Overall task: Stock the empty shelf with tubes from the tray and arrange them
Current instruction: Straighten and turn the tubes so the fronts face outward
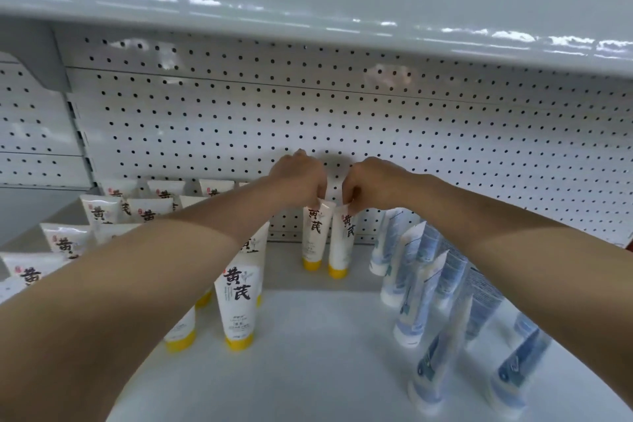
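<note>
white yellow-capped plastic tubes (315,250): two cap-down on white metal shelf (325,336). left hand (301,178) pinches left tube (317,233), right hand (370,181) pinches right tube (342,247), at tops.

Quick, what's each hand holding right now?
Left hand: pinching the top of the left yellow-capped tube.
Right hand: pinching the top of the right yellow-capped tube.

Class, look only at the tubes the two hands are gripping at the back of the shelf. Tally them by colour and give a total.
Yellow-capped white tubes: 2, one pinched by the left hand, one by the right hand
Blue tubes: 0 in either hand
Total: 2
</note>
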